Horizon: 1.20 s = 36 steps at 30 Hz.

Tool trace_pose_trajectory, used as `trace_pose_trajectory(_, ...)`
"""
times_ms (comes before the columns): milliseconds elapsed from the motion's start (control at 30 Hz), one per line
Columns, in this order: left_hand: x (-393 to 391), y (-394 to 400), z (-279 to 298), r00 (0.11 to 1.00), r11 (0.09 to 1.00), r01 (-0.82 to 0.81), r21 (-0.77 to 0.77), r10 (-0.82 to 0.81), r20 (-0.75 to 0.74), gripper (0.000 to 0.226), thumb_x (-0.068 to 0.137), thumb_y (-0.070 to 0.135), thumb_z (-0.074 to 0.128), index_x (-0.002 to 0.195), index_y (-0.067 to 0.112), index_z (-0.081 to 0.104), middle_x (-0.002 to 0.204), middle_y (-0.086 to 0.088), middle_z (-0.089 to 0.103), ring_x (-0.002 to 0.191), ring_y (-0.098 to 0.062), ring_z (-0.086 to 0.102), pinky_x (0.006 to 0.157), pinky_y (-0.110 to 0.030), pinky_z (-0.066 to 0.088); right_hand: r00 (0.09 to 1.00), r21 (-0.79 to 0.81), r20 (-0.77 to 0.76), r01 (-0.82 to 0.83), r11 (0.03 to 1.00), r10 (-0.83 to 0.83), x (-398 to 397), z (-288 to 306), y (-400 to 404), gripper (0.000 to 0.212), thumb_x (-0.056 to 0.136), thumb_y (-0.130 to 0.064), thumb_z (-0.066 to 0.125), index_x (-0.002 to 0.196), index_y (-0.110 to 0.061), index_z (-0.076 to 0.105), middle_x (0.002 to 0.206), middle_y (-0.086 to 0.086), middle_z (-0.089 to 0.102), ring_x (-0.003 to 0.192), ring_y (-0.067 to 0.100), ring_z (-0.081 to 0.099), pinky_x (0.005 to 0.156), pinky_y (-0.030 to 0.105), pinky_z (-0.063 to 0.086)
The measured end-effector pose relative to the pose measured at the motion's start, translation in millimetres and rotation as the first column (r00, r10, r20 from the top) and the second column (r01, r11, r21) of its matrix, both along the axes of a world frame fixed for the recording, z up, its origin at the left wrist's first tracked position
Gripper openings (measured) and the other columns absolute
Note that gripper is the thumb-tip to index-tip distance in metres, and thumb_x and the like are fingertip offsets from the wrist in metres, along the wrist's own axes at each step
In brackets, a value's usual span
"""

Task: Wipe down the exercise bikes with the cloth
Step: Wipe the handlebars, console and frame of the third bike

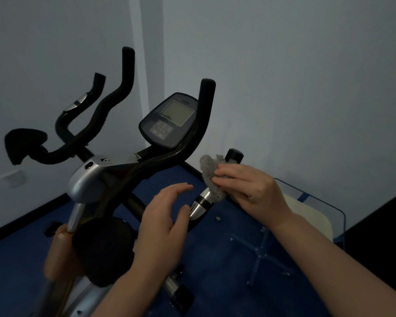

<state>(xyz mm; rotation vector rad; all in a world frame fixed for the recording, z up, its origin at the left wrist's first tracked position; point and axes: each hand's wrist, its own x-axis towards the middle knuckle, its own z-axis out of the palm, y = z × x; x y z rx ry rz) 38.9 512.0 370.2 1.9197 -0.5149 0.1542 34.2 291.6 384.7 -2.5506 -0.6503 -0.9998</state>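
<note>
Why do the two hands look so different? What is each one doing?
The right hand is closed around the grey cloth; the left hand holds nothing. The right hand's fingers are curled, pressing the cloth against the silver handlebar grip; the left hand's fingers are spread open. The right hand sits to the right of that grip, and the left hand is just to its left. Both are bare and near the same handlebar.

My two forearms are bare — no sleeves reach into view. My left hand (pixel 164 221) and right hand (pixel 253 188) wear nothing either — no gloves, rings, watch or bands, and the nails are short.
</note>
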Motion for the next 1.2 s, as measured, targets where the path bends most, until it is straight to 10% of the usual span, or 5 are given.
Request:
trace_pose_trajectory(133,-3,-6,-2,0.999,1.0,0.0,0.031,0.001,-0.036,0.036,0.09,0.019,0.054,0.118,0.041,0.055,0.118,0.035,0.053,0.086,0.001,0.056,0.073,-0.013,0.039,0.99,-0.043,0.141,0.039,0.998,-0.033,11,11,-6,0.013,0.085,-0.001,0.071,0.094,-0.007,0.077,0.105,0.006,0.073,0.104,0.021,0.067,0.087,0.036,0.055)
trace_pose_trajectory(467,0,-3,3,0.999,1.0,-0.021,0.003,0.021,-0.033,0.037,0.09,0.018,0.054,0.123,0.035,0.056,0.121,0.033,0.052,0.118,0.012,0.045,0.099,-0.026,0.043,0.949,0.215,0.199,0.203,0.955,-0.246,21,33,-24,0.022,0.08,0.007,0.069,0.097,-0.005,0.076,0.103,0.011,0.073,0.095,0.025,0.069,0.089,0.034,0.053)
trace_pose_trajectory(700,5,-1,5,0.997,0.998,-0.068,-0.008,0.068,-0.02,0.036,0.09,0.021,0.054,0.12,0.041,0.054,0.12,0.033,0.053,0.115,0.016,0.045,0.089,-0.01,0.036,0.931,0.596,-0.077,0.33,0.732,-0.357,-7,13,-26,0.021,0.079,-0.002,0.074,0.099,-0.007,0.074,0.105,0.004,0.071,0.099,0.016,0.068,0.096,0.027,0.051)
trace_pose_trajectory(1000,5,21,15,0.979,0.981,-0.194,-0.008,0.194,0.062,0.035,0.086,0.028,0.05,0.12,0.034,0.056,0.119,0.027,0.056,0.114,0.012,0.049,0.089,-0.004,0.037,0.96,0.959,-0.195,0.229,0.165,-0.2,-21,-4,24,0.026,0.088,-0.017,0.067,0.105,-0.036,0.069,0.106,-0.013,0.071,0.102,0.002,0.065,0.085,0.016,0.053)
trace_pose_trajectory(1200,-8,27,4,0.963,0.963,-0.268,0.03,0.267,0.044,0.031,0.09,0.023,0.052,0.118,0.037,0.056,0.119,0.025,0.056,0.079,0.007,0.057,0.07,-0.01,0.043,0.96,0.971,-0.207,0.226,0.083,-0.189,-4,-23,64,0.023,0.086,-0.015,0.069,0.105,-0.029,0.066,0.118,-0.001,0.062,0.107,0.002,0.06,0.085,0.016,0.052)
